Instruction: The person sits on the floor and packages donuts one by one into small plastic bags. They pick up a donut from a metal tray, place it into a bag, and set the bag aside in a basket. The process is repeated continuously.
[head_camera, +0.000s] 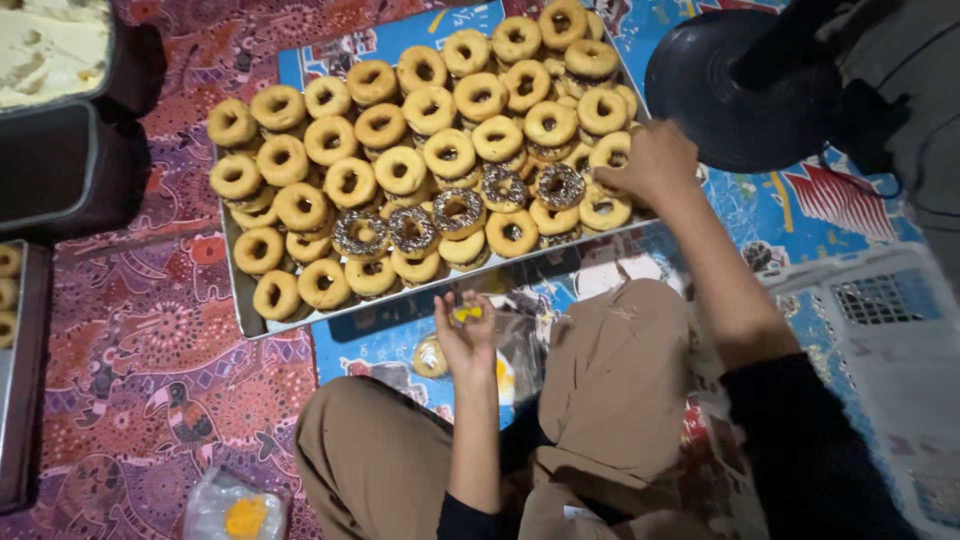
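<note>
The left hand (466, 340) pinches a small bit of yellow topping (466, 314) near the metal tray's (243, 300) front edge, while the right hand (655, 162) closes on a plain golden ring doughnut (610, 152) at the right end. Decorating looks under way — only a few chocolate-sprinkled doughnuts (459, 209) sit mid-tray, and placing the topping wants a careful aim.

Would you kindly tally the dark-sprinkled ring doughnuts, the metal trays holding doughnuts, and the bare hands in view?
Dark-sprinkled ring doughnuts: 5
Metal trays holding doughnuts: 2
Bare hands, left hand cupping yellow bits, right hand: 2
Total: 9
</note>
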